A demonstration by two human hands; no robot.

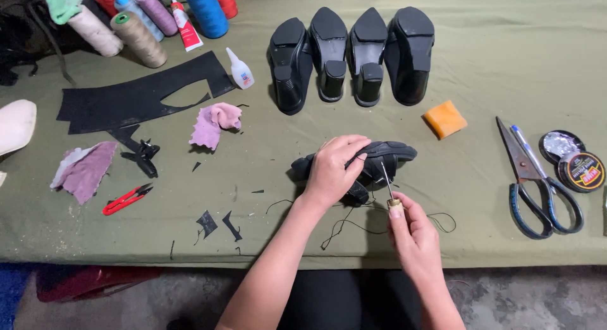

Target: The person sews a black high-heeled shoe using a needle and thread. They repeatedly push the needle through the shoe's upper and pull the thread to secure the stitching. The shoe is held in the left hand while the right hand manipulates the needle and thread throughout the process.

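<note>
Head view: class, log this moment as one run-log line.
left hand: pressing down black shoe | right hand: holding awl, tip at shoe | black thread: loose on green cloth

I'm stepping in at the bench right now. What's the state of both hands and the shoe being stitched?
Left hand presses the black shoe down on the green table, sole side up. Right hand grips a brass-collared awl, its needle tip at the shoe's edge. Black thread trails loose toward the table edge. Stitching looks under way, not finished. Scissors lie to the right, four other shoes behind.
</note>
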